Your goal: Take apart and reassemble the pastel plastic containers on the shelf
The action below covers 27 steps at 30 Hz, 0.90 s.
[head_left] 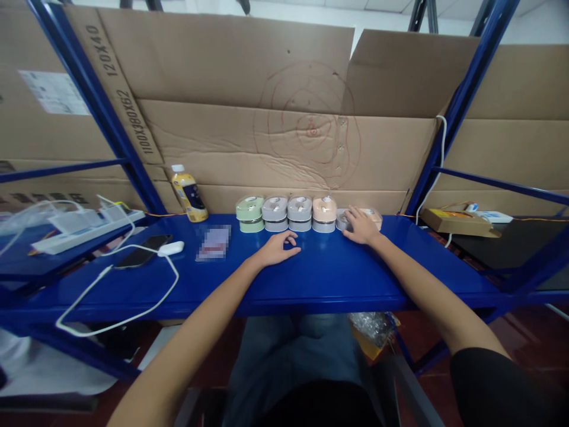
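Note:
A row of small rounded boxes with clear tops runs along the back of the blue table. From the left come a green stack (pixel 250 213), a grey stack (pixel 275 213), another grey stack (pixel 300 213) and a peach stack (pixel 324 213). Farther right, a lower grey box (pixel 341 220) lies partly under my right hand (pixel 362 226), its thumb and fingers spanning the box. Behind that hand a low peach box (pixel 376 217) shows in part. My left hand (pixel 278 249) rests in front of the grey stacks, holding nothing, fingers loosely curled and thumb apart.
A yellow bottle (pixel 190 196) stands at the back left, with a blurred-out packet (pixel 214 243) before it. A phone (pixel 144 251) and a white cable (pixel 173 284) lie at left; the cable hangs over the front edge. A cardboard wall (pixel 213 136) closes the back.

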Available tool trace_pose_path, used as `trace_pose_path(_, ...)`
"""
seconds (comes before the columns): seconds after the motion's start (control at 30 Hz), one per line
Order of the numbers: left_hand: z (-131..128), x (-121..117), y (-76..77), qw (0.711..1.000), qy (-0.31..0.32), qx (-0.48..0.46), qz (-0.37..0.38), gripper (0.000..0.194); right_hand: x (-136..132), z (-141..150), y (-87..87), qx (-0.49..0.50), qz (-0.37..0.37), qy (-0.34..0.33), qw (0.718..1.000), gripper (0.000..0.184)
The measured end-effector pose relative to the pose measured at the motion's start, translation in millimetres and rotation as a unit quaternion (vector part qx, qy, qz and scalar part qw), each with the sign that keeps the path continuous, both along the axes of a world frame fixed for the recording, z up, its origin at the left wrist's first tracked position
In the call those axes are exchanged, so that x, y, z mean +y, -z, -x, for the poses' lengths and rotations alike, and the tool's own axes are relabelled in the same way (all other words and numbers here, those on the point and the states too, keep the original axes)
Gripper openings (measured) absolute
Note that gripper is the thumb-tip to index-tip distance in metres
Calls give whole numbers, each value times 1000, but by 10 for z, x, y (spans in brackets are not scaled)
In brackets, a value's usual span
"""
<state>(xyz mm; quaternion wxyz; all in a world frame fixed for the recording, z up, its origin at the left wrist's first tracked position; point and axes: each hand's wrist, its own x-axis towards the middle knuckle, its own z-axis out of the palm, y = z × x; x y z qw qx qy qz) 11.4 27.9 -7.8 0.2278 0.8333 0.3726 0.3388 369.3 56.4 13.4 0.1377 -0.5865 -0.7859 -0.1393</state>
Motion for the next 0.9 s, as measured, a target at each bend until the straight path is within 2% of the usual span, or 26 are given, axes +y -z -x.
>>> trace_pose_path(0.1, 1, 3, 4, 1000, 2, 5, -2, 44, -104, 111, -6, 0, 26, -6, 1000, 78)
trace_pose_path(0.23, -2, 21, 18, 1000, 0, 7, -5, 44, -348, 178, -121, 29, 22, -1, 999, 58)
trace_pose_path(0.3, 0, 30, 25, 1000, 0, 7, -6, 44, -449, 246, -184, 70, 4, 50, 996, 63)
trace_pose_path(0.37, 5, 33, 28, 1000, 2, 8, -7, 44, -507, 327, -226, 101, -10, 113, 988, 75)
trace_pose_path(0.47, 13, 22, 16, 1000, 2, 15, -7, 46, -534, 410, -257, 103, 40, 175, 978, 89)
trace_pose_path(0.53, 14, 2, 2, 1000, 1, 24, -4, 54, -548, 427, -270, 82, 89, 167, 978, 87)
trace_pose_path(0.6, 9, -21, -9, 999, 0, 32, 3, 68, -574, 440, -281, 58, 109, 121, 985, 84)
trace_pose_path(0.7, -11, -49, -10, 1000, 4, 26, 14, 92, -624, 539, -272, 54, 117, -17, 992, 80)
trace_pose_path(0.8, -30, -64, -4, 999, 28, 8, 18, 109, -653, 783, -222, 95, 114, -163, 975, 80)
trace_pose_path(0.9, -27, -69, -8, 998, 63, 2, 3, 118, -656, 1080, -171, 152, 97, -260, 949, 88)
